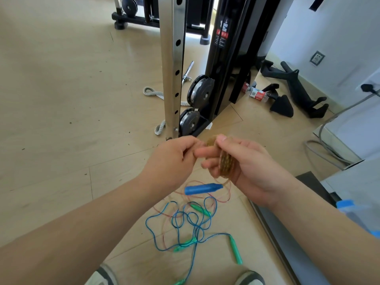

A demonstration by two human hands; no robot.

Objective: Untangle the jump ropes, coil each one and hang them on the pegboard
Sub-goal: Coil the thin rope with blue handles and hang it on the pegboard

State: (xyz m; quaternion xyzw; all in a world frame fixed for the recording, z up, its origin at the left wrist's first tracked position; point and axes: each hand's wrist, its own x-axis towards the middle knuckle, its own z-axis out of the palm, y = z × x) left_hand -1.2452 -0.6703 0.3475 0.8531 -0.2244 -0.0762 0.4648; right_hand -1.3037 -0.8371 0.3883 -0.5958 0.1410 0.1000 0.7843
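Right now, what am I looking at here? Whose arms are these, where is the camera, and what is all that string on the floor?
There is no machine here: a person wears a camera on the head, so the one picture looks down along their own arms. The right hand holds a brownish coil of rope wound around its fingers, and the left hand pinches the rope beside it. A blue handle dangles just below the coil. On the floor lies a tangle of thin blue rope and red rope with green handles. Behind stands a gym machine with pulleys. The person's shoes show at the bottom edge.
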